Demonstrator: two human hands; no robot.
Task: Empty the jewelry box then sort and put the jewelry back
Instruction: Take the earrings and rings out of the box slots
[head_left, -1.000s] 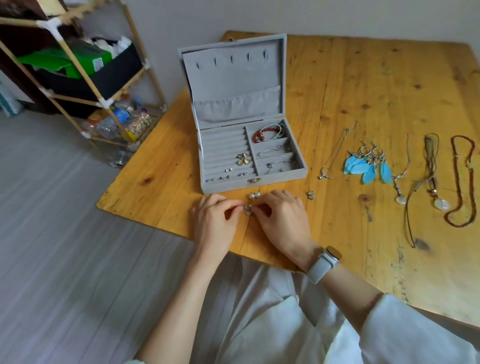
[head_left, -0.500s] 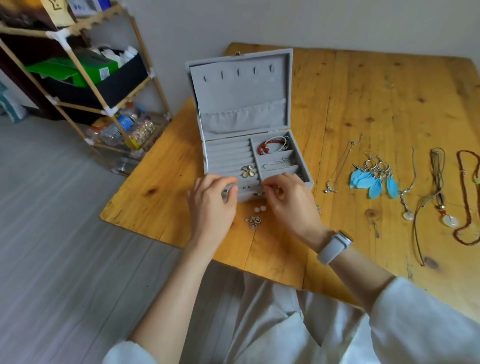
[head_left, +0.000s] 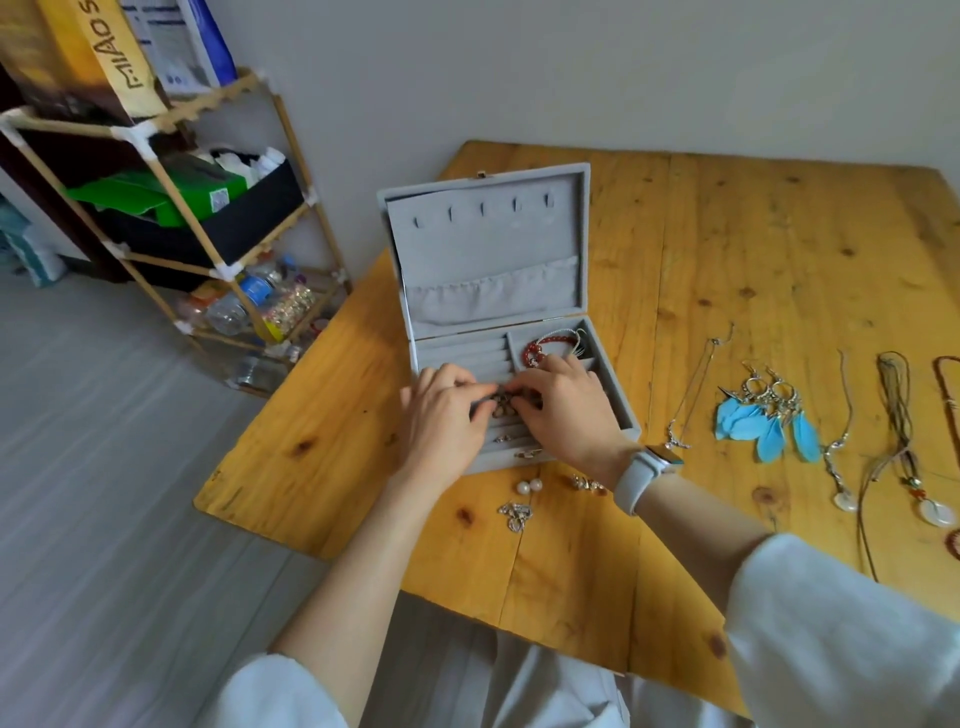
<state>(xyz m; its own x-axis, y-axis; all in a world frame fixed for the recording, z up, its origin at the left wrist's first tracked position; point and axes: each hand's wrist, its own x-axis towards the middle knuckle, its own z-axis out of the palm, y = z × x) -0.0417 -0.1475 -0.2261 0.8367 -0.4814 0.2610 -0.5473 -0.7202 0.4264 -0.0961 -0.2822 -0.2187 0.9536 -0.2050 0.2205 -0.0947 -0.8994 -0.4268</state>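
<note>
Looking down from my head, I am reaching both hands into the grey jewelry box (head_left: 488, 260), which is sitting open on the wooden table (head_left: 753, 249) with its lid standing upright. My left hand (head_left: 444, 415) is lying over the ring-roll section on the left side of the box, fingers curled, and my right hand (head_left: 566, 410) is coming in from the other side, its fingertips meeting the left ones over a small flower-shaped piece (head_left: 503, 402) set in the rolls; both sets of fingers are curling in around it, though I cannot tell exactly which fingers are actually pinching it. A red bead bracelet (head_left: 543, 345) is resting in the far right compartment, just beyond my right hand. A white watch (head_left: 647, 470) is showing on my right wrist. On the table just in front of the box, two pearl studs (head_left: 529, 487) are lying side by side, with a small silver cluster (head_left: 515, 514) near them and another small metal piece (head_left: 587, 484) beside my wrist. Farther right, well apart from the box, a thin silver chain (head_left: 693, 395), blue feather earrings (head_left: 769, 415) and several pendant necklaces (head_left: 909, 467) are lying spread out. A shelf rack (head_left: 171, 223) is standing on the floor to the left.
</note>
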